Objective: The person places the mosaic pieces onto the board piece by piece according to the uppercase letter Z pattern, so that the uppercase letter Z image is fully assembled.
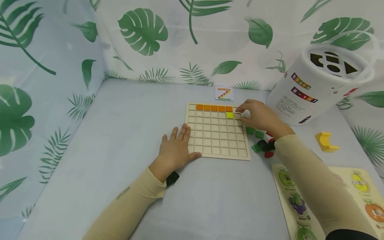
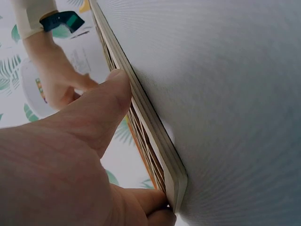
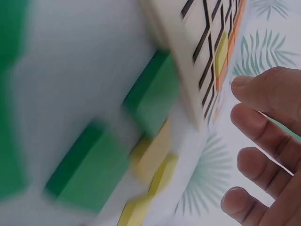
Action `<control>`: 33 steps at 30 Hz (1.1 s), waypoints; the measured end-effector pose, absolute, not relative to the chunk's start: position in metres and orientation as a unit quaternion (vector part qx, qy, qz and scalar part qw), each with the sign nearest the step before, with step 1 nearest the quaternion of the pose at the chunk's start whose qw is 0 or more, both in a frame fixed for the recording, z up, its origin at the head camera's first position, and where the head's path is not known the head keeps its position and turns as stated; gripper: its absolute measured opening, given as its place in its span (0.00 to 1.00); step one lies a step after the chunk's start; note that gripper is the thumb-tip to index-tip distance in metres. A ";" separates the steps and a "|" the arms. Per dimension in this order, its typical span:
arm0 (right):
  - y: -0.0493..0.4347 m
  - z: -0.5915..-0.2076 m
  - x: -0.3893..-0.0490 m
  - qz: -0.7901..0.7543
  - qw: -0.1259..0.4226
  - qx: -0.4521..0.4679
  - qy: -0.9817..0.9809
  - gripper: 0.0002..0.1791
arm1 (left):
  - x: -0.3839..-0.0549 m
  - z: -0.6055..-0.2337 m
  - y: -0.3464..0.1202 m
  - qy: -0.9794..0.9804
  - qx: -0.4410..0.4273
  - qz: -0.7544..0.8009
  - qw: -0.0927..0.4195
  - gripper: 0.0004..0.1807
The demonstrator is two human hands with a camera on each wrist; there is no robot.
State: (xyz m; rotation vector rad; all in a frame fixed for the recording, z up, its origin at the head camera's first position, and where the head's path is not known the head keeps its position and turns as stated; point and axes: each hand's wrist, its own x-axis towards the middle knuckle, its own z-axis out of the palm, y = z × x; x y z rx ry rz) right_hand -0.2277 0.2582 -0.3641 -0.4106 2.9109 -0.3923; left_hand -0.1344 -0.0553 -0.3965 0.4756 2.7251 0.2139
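Note:
A square wooden grid board (image 1: 215, 130) lies on the table, with a row of several orange tiles (image 1: 214, 108) along its far side and one yellow tile (image 1: 229, 115) below them. My left hand (image 1: 175, 150) rests at its near left corner, fingers spread along the left edge and thumb (image 2: 116, 84) on the near edge. Over the far right corner is my right hand (image 1: 259, 115), thumb and index finger apart near the yellow tile. No piece shows between its fingertips (image 3: 247, 117) in the right wrist view. Green blocks (image 3: 150, 94) lie beside the board, under that hand.
A small pattern card (image 1: 224, 93) sits behind the board. At the back right stands a white bucket (image 1: 303, 90) with shape holes in its lid. A yellow arched block (image 1: 325, 141) and a fruit puzzle board (image 1: 282, 200) lie to the right, the puzzle partly under my right forearm.

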 end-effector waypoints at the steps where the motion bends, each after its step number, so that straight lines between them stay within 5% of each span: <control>1: 0.262 -0.363 -0.226 -0.131 0.088 -0.136 0.978 0.19 | -0.135 -0.396 -0.055 0.966 0.168 0.077 0.183 0.58; 17: 0.331 -0.367 -0.196 -0.106 0.105 -0.061 0.987 0.18 | -0.136 -0.395 -0.057 0.966 0.158 0.083 0.186 0.58; 27: 0.348 -0.370 -0.183 -0.079 0.150 0.007 0.986 0.31 | -0.134 -0.395 -0.054 0.965 0.160 0.089 0.189 0.58; 33: 0.348 -0.371 -0.183 -0.089 0.156 -0.016 0.984 0.26 | -0.134 -0.396 -0.053 0.965 0.162 0.088 0.185 0.58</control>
